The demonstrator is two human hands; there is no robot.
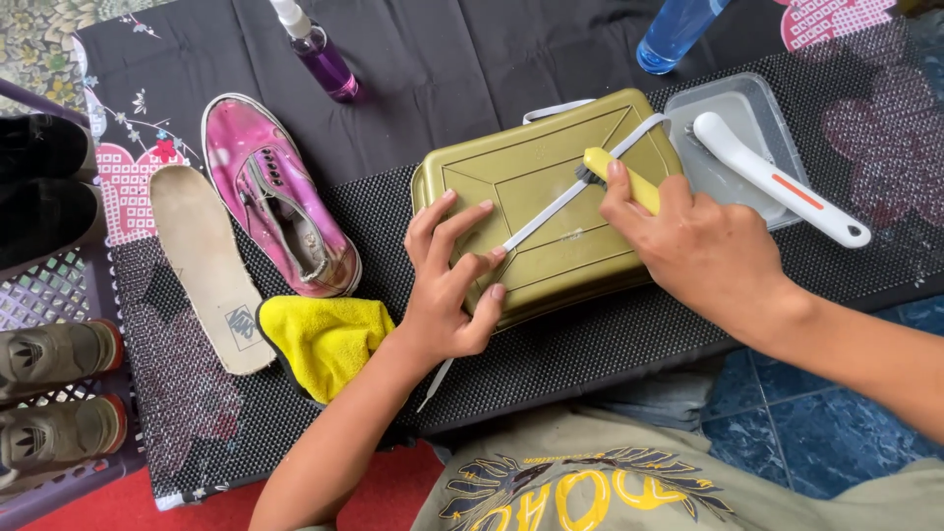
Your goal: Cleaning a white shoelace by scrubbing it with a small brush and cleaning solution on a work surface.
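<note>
in the head view, the left hand [447,280] is pressing a white shoelace [551,208] flat against the top of an olive-green upturned tub [511,172], fingers spread narrow with the tips pinning the lace down. the lace is running diagonally across the tub, from its upper right edge down past the left hand and off the near side. the right hand [693,241] is curling closed around a small yellow-handled brush [615,175], whose dark bristles are touching the lace near the tub's middle. the tub is sitting on a black studded mat [590,344] on the bench.

just beside the tub on the right, a clear plastic tray [762,103] is holding a white long-handled brush [777,182] with an orange stripe. to the left, a pink worn sneaker [280,202] is lying without laces, a beige insole [206,265] next to it, and a yellow cloth [324,334] is resting near the left wrist. a purple spray bottle [320,54] and a blue bottle [674,34] are standing at the far edge. grey shoes [54,393] are sitting in a crate at the left.
</note>
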